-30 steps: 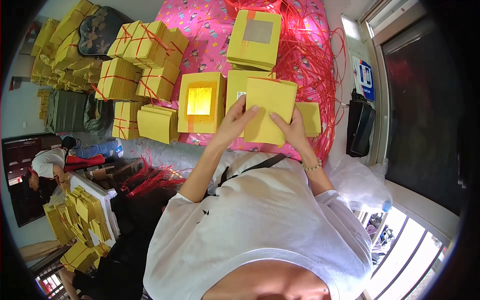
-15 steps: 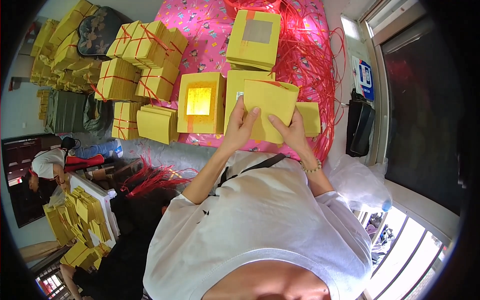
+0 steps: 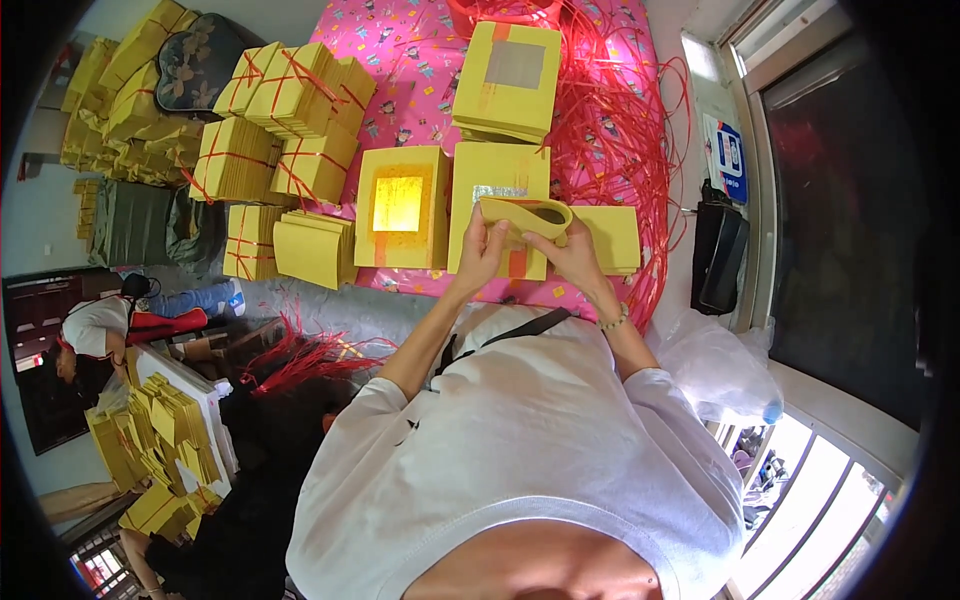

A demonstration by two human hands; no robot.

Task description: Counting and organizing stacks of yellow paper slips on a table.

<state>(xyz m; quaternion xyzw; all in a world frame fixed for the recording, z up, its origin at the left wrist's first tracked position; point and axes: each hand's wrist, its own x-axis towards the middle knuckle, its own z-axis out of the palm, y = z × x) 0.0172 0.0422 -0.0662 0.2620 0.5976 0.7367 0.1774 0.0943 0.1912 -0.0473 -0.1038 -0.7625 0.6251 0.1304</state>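
Note:
Between my two hands is a small batch of yellow paper sheets (image 3: 527, 215), bent into a curve with its edge turned up. My left hand (image 3: 484, 248) pinches its left end, and my right hand (image 3: 572, 254) grips the right end with the thumb on the near side. Beneath and behind it lies a yellow paper stack (image 3: 500, 160) with a silvery patch and an orange strip. To the left sits a yellow stack with a gold foil square (image 3: 398, 204). A lower yellow stack (image 3: 615, 238) is just right of my right hand.
Red plastic strips (image 3: 620, 120) spread over the pink patterned cloth (image 3: 415, 60). Bundles tied with red strips (image 3: 232, 158) are piled at left. Another tall yellow stack (image 3: 508, 75) stands farther back. A co-worker (image 3: 100, 325) is at lower left beside loose yellow paper (image 3: 165, 430).
The batch of paper sheets, earlier held up nearly flat toward me, is now tipped and bowed between my hands. More of the stack beneath shows.

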